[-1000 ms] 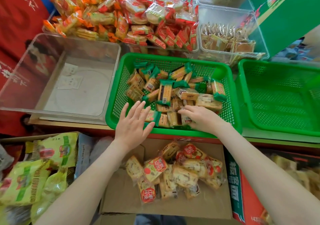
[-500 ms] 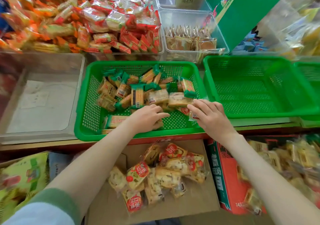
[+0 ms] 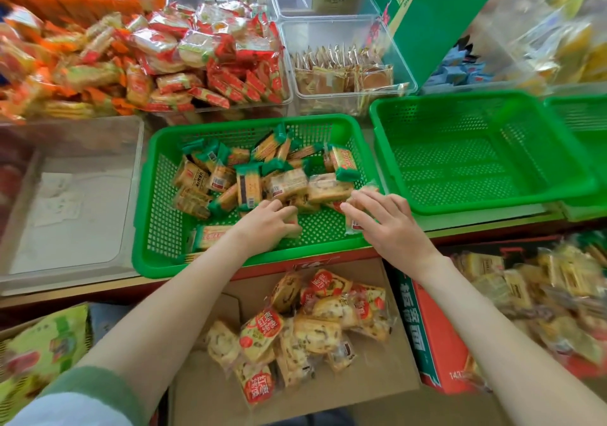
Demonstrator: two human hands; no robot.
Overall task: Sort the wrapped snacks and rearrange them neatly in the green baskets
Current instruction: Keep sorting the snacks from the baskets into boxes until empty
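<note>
My left hand (image 3: 269,225) curls its fingers round a tan wrapped snack (image 3: 293,225); my right hand (image 3: 394,225) pinches a clear-wrapped cake (image 3: 354,226), with the empty green mesh basket (image 3: 460,99) just right of those fingers.

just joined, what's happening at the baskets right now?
A person is sorting wrapped snacks in the middle green basket. The left hand curls round a pack near the front. The right hand lies over a clear-wrapped pack at the basket's right edge, grip unclear. The rest lie jumbled, and the green basket to the right holds nothing.
</note>
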